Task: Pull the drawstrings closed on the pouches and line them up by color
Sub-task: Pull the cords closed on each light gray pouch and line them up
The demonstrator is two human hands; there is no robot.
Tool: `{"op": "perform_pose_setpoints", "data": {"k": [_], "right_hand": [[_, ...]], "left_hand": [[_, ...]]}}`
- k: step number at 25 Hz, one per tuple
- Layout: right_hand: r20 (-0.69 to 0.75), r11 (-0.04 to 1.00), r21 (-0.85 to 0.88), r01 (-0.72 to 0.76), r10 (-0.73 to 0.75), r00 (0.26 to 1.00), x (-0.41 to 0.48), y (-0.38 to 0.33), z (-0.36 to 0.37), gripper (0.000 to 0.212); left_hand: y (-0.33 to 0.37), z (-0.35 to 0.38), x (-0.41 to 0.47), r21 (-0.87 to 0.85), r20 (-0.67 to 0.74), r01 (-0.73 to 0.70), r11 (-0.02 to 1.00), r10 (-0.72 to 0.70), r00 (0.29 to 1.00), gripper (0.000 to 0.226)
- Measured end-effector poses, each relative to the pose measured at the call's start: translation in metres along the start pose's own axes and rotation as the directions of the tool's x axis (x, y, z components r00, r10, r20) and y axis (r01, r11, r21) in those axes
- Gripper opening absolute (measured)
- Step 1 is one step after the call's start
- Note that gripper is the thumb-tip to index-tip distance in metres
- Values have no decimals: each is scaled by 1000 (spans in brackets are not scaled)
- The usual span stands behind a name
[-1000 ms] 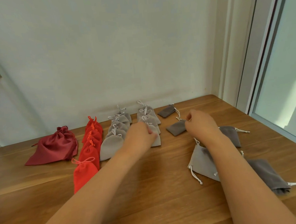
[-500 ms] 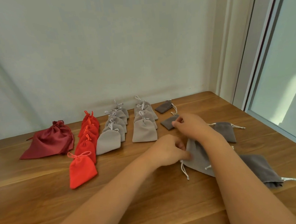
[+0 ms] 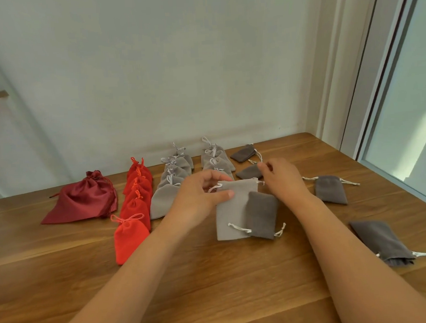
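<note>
On a wooden table (image 3: 214, 286) beside lined-up pouches (image 3: 167, 189), a left hand (image 3: 199, 197) pinches a light grey pouch (image 3: 231, 210) by its top corner, while the right hand (image 3: 283, 179) curls at the opposite corner, its grip unclear.

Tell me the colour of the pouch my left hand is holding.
The pouch is plain light grey; the head view shows it best.

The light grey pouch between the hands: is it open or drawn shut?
Open: the light grey pouch lies flat, its top edge straight, ungathered.

Wooden table (image 3: 215, 298), maroon pouch (image 3: 84, 198), red pouch row (image 3: 136, 203), light grey rows (image 3: 163, 199), dark grey pouches (image 3: 331, 189)
</note>
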State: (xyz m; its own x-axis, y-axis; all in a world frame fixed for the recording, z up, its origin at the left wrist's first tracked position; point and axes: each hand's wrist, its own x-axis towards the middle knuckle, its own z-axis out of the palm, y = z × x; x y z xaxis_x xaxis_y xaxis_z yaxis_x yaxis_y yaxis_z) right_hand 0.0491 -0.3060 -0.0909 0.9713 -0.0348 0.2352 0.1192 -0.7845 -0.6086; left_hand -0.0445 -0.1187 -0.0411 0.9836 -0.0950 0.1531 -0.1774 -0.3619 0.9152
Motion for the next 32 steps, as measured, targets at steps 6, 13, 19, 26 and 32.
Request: {"op": "perform_pose_setpoints", "data": {"k": [6,13,19,26,32], "right_hand": [[-322,974,146,176,-121,939,-16,-29,-12,20],[152,387,919,-77,-166,974,-35,-70,-12,23],[312,413,888,-199,-224,923,-52,-78,0,42],[369,231,911,-342,-87,925,-45,-76,-1,40],[331,132,937,-323,-40,943,-40,-74,-6,15]], "left_hand": [[7,-16,-18,221,-291,-281,934,338,895,23],[-10,-28,-17,-184,-399,-121,975,38,916,12],[-18,-31,-17,-455,-403,-101,885,-104,909,11],[-21,-31,-20,-275,-175,-52,960,3,984,23],[-20,-30,-21,-282,-68,-67,957,50,996,24]]}}
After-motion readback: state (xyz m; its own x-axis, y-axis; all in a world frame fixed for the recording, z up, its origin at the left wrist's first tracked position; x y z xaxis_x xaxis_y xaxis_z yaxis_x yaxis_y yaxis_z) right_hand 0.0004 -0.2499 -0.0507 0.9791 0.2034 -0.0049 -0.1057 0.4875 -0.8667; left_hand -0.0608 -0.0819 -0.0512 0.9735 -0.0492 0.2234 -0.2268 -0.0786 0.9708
